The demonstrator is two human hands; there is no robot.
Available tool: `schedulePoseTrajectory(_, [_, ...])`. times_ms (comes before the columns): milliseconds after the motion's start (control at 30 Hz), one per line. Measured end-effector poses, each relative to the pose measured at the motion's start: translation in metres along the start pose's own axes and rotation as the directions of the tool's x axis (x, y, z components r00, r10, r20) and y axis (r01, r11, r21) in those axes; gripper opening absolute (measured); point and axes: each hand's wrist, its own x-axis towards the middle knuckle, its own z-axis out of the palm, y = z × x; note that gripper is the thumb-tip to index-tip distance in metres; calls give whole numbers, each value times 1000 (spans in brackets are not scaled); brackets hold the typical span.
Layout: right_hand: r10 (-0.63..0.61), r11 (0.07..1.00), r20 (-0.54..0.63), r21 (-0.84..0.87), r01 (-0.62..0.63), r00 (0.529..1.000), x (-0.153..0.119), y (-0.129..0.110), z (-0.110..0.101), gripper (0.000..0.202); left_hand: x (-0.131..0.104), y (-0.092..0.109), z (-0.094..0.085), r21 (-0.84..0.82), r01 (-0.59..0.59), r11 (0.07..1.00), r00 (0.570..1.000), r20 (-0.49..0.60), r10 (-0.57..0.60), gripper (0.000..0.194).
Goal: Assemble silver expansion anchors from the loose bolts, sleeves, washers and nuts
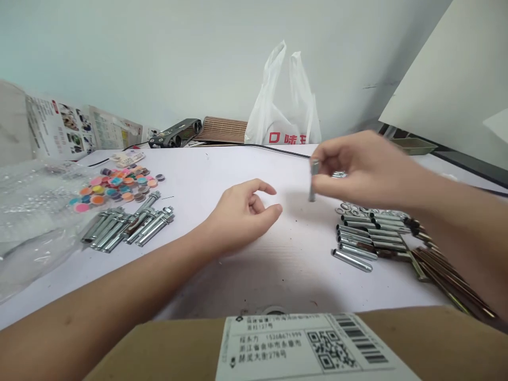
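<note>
My right hand (353,169) pinches an upright metal sleeve (313,181) between thumb and fingers, raised above the white table (238,164). My left hand (248,211) hovers near the middle with its fingers curved and a gap between thumb and forefinger; nothing is in it. Below my right hand lie several silver metal sleeves (353,260) in rows, with a cluster of metal washers (351,209) just behind them. Several assembled bolts with nuts (115,233) lie in a pile to the left of my left hand. Colourful round discs (98,199) are scattered behind the bolts.
A cardboard box (170,349) with a shipping label spans the near edge. Clear plastic wrap (35,211) covers the left side. Long threaded rods (456,275) lie at the right. A white plastic bag (283,106) stands at the back, beside a slatted brown mat (224,129).
</note>
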Motion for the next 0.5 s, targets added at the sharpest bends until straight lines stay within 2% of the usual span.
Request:
schedulePoseTrajectory(67, [-12, 992, 52, 125, 6, 999, 3, -8, 23, 11, 8, 4, 9, -21, -59, 998, 998, 23, 59, 35])
schedulePoseTrajectory(100, [5, 986, 75, 167, -17, 997, 4, -9, 32, 12, 12, 5, 14, -16, -100, 995, 995, 16, 101, 28])
schedulePoseTrajectory(167, [43, 977, 125, 201, -68, 991, 6, -6, 40, 14, 17, 3, 20, -3, -149, 989, 989, -6, 149, 26])
schedulePoseTrajectory(267, [77, 989, 153, 117, -96, 985, 6, 2, 29, 23, 18, -5, 24, -5, -102, 995, 995, 17, 103, 32])
schedulePoseTrajectory(367, [126, 982, 151, -159, -102, 980, 2, 15, 4, 36, 18, -10, 23, 23, -39, 999, 999, 33, 39, 29])
schedulePoseTrajectory(433, [242, 926, 283, -353, -134, 928, -2, 29, -10, 43, 18, -9, 23, 50, -27, 998, 999, 23, 26, 27])
schedulePoseTrajectory(500, [392, 869, 434, -464, -172, 811, -7, 46, -17, 43, 19, -6, 23, 77, -9, 997, 1000, 13, 8, 27])
